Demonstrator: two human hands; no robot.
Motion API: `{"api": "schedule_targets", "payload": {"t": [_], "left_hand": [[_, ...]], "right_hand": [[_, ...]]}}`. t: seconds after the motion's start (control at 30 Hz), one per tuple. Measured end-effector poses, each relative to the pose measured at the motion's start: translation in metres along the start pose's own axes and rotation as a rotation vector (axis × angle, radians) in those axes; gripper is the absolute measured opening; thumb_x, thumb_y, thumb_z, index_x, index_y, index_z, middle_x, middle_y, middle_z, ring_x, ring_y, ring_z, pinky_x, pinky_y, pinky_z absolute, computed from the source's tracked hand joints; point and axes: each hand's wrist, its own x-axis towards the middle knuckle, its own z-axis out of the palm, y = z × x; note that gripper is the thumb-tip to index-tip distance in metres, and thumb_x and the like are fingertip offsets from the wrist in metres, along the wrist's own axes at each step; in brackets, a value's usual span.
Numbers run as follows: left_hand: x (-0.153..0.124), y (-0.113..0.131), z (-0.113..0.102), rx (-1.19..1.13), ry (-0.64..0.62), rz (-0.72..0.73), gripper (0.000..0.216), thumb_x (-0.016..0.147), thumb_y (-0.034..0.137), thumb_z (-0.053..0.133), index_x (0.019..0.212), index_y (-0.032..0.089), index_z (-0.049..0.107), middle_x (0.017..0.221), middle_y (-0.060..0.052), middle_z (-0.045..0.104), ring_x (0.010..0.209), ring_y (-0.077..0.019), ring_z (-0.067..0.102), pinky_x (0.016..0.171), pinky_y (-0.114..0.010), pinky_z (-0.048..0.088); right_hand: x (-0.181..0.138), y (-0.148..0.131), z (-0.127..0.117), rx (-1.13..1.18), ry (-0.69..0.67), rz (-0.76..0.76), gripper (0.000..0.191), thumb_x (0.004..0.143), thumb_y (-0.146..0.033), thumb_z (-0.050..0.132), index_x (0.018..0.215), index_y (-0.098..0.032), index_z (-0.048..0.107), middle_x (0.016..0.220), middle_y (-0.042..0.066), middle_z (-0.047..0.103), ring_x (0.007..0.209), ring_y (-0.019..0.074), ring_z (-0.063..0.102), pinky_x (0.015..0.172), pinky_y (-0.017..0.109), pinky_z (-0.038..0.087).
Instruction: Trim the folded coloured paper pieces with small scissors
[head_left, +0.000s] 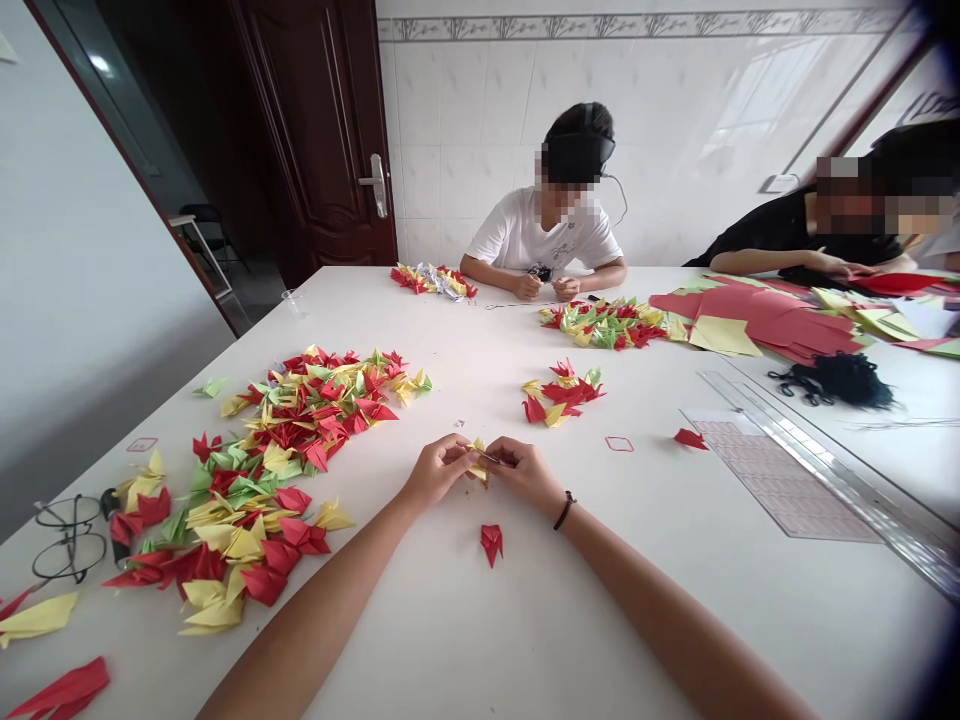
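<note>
Between my hands, a little above the table, is a small folded yellow paper crane (478,470). My left hand (436,472) pinches its left side between thumb and fingers. My right hand (531,482), with a dark band at the wrist, closes on a slim dark, shiny tool (498,460) whose tip points at the crane; its exact kind is hidden by the fingers. Tiny crumbs lie just below the hands. A single red paper crane (491,544) rests nearer to me. Beyond my hands is a small group of red, yellow and green cranes (564,393).
A large heap of paper cranes (300,420) spreads on the left, beside eyeglasses (69,540). At right lie a ruler (832,470), black cords (836,380) and coloured paper sheets (772,315). One person (551,210) sits opposite; others sit at far right.
</note>
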Motion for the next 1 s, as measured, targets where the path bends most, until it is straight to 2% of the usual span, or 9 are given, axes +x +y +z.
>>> {"api": "schedule_targets", "payload": {"t": [0.17,0.23,0.33,0.4,0.47,0.63,0.73,0.83,1.0], "left_hand": [[0.001,0.004,-0.002,-0.046,0.035,-0.023,0.051,0.073,0.052,0.047,0.108,0.016,0.042,0.08,-0.005,0.062,0.062,-0.0147,0.061,0.057,-0.025,0.044],[0.002,0.005,-0.002,-0.074,0.095,-0.01,0.054,0.072,0.053,0.048,0.11,0.016,0.039,0.087,-0.008,0.061,0.064,-0.0144,0.061,0.054,-0.024,0.044],[0.001,0.004,-0.002,-0.055,0.172,0.005,0.05,0.07,0.051,0.052,0.105,0.016,0.043,0.088,-0.008,0.06,0.067,-0.0134,0.057,0.054,-0.023,0.043],[-0.002,0.004,0.0,0.034,0.164,0.021,0.046,0.067,0.049,0.057,0.099,0.016,0.049,0.082,-0.006,0.059,0.066,-0.0125,0.054,0.054,-0.022,0.041],[-0.005,0.005,0.002,0.18,0.096,0.051,0.041,0.062,0.048,0.062,0.088,0.017,0.056,0.072,-0.002,0.058,0.06,-0.0111,0.049,0.053,-0.021,0.038],[-0.019,0.024,0.012,0.461,-0.175,0.086,0.028,0.056,0.046,0.066,0.062,0.019,0.062,0.052,0.003,0.052,0.045,-0.0087,0.04,0.043,-0.021,0.03],[-0.027,0.039,0.018,0.639,-0.159,0.062,0.022,0.054,0.042,0.068,0.055,0.021,0.061,0.048,0.003,0.053,0.043,-0.0106,0.044,0.041,-0.021,0.027],[-0.033,0.043,0.024,0.761,-0.176,-0.011,0.019,0.047,0.031,0.071,0.045,0.022,0.055,0.042,0.004,0.049,0.039,-0.0112,0.043,0.038,-0.022,0.023],[-0.037,0.037,0.03,0.788,-0.155,-0.043,0.03,0.036,0.016,0.074,0.035,0.021,0.044,0.038,0.006,0.043,0.032,-0.0086,0.033,0.037,-0.022,0.02]], "right_hand": [[0.003,0.005,-0.003,0.095,0.048,-0.001,0.026,0.072,-0.04,0.055,0.063,-0.017,0.048,0.055,-0.003,0.044,0.049,0.0083,0.038,0.045,0.021,0.032],[0.006,0.011,-0.007,0.154,0.183,-0.009,0.025,0.071,-0.039,0.056,0.063,-0.018,0.047,0.054,-0.003,0.044,0.048,0.0086,0.039,0.045,0.022,0.033],[0.013,0.022,-0.018,0.241,0.506,0.063,0.025,0.071,-0.041,0.055,0.068,-0.017,0.048,0.05,-0.003,0.046,0.043,0.0085,0.039,0.041,0.021,0.032],[0.016,0.03,-0.026,0.286,0.681,0.11,0.031,0.072,-0.043,0.053,0.088,-0.017,0.051,0.057,0.0,0.055,0.041,0.008,0.04,0.037,0.021,0.031],[0.018,0.035,-0.03,0.273,0.762,0.08,0.048,0.073,-0.044,0.052,0.112,-0.018,0.043,0.072,0.005,0.061,0.045,0.0096,0.047,0.038,0.021,0.034],[0.015,0.034,-0.027,0.22,0.691,0.005,0.072,0.075,-0.041,0.052,0.134,-0.025,0.016,0.109,0.013,0.057,0.059,0.0125,0.056,0.049,0.026,0.044],[0.014,0.029,-0.022,0.218,0.585,0.011,0.066,0.074,-0.039,0.054,0.131,-0.027,0.024,0.114,0.013,0.055,0.062,0.0137,0.058,0.053,0.028,0.046],[0.015,0.027,-0.021,0.204,0.508,0.044,0.056,0.072,-0.038,0.056,0.122,-0.023,0.037,0.106,0.013,0.059,0.073,0.0175,0.059,0.058,0.03,0.047],[0.016,0.028,-0.023,0.204,0.531,0.037,0.041,0.073,-0.034,0.055,0.11,-0.021,0.044,0.095,0.009,0.06,0.084,0.0189,0.057,0.067,0.033,0.046]]}}
